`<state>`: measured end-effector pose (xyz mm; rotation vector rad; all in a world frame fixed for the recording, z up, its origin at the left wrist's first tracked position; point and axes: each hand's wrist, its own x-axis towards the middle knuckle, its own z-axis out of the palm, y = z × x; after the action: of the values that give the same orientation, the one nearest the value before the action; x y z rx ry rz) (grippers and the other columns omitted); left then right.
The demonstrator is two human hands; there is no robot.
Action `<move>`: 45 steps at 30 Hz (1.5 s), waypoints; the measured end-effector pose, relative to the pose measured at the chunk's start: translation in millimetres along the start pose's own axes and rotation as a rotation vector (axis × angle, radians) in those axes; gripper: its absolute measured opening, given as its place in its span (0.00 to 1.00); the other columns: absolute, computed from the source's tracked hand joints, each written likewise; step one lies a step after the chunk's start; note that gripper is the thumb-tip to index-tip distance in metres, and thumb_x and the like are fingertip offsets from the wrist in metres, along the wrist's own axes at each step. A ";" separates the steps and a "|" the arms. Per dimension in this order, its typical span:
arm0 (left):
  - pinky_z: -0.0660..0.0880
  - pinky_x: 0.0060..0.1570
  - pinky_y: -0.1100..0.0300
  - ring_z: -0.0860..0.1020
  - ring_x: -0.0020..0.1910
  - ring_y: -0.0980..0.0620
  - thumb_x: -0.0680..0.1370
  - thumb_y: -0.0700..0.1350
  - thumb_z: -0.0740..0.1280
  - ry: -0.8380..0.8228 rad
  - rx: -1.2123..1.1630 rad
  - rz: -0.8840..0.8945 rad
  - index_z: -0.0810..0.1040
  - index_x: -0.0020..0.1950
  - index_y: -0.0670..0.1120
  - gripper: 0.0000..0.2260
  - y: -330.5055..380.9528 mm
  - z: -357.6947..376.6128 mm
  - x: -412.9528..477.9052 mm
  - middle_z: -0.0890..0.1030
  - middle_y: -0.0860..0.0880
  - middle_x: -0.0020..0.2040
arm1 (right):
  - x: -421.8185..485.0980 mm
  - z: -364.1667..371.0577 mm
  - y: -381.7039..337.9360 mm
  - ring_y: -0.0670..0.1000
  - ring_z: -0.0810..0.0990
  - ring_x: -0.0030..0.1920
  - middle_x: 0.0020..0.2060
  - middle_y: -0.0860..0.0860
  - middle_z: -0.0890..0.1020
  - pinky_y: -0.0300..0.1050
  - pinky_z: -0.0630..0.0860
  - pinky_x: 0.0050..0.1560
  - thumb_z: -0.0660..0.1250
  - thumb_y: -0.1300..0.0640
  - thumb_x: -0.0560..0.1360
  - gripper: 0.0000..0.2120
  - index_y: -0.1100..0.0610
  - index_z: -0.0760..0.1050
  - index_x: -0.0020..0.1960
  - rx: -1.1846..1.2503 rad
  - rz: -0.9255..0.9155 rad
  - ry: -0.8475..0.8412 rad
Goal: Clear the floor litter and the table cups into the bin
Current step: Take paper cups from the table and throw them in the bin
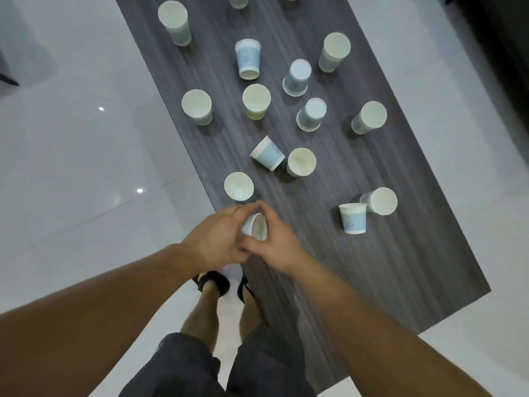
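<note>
I have one paper cup (256, 226) over the table (372, 282) at its near left edge, left hand (213, 239) and right hand (276, 245) both curled round it. Beyond, other cups (256, 101) scattered, some tipped. Open tile floor (71, 167) on the left. Blue cup print unreadable.

The long dark grey wood-grain table (372, 253) looks matt and finely streaked. Small pale blue paper cups (269, 153) look smooth and dull. The white tiled floor (86, 167) at left is glossy, mirroring lamps.
</note>
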<state>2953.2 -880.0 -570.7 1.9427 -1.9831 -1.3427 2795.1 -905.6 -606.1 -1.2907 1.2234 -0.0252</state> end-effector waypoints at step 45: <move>0.71 0.57 0.55 0.71 0.63 0.48 0.69 0.54 0.72 1.276 -0.450 -1.196 0.59 0.74 0.55 0.37 -35.6 30.6 -495.4 0.69 0.51 0.68 | -154.0 312.0 -254.3 0.56 0.69 0.64 0.68 0.51 0.65 0.49 0.73 0.58 0.65 0.51 0.74 0.32 0.49 0.59 0.75 -1.473 -1.097 -0.649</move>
<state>3064.9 -444.4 -357.8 2.5854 0.0829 -0.1636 3092.5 -685.5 -385.1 -2.7757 -0.3724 0.5470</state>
